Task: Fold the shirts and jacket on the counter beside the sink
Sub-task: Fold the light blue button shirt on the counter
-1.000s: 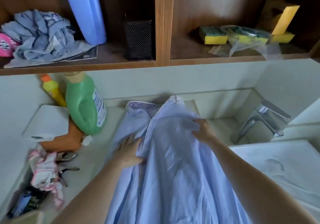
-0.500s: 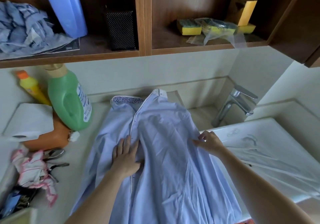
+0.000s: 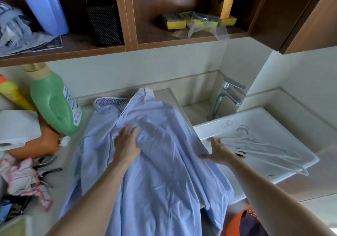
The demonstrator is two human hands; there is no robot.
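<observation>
My left hand (image 3: 127,145) presses flat on the blue shirt (image 3: 164,172) spread on the counter (image 3: 60,184) left of the sink (image 3: 215,126). My right hand (image 3: 218,152), fingers spread, should fold the overhanging right edge inward evenly.

Soft matt cloth shirt (image 3: 160,162), glossy white ceramic sink (image 3: 284,153), shiny chrome metal tap (image 3: 225,97), wooden shelf (image 3: 127,16)

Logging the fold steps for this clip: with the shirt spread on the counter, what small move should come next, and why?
Probably the right hand should take the right edge of the shirt and fold it inward. That side hangs over the rim of the sink, the open hand is beside it, and the left hand lies flat on the middle.
</observation>
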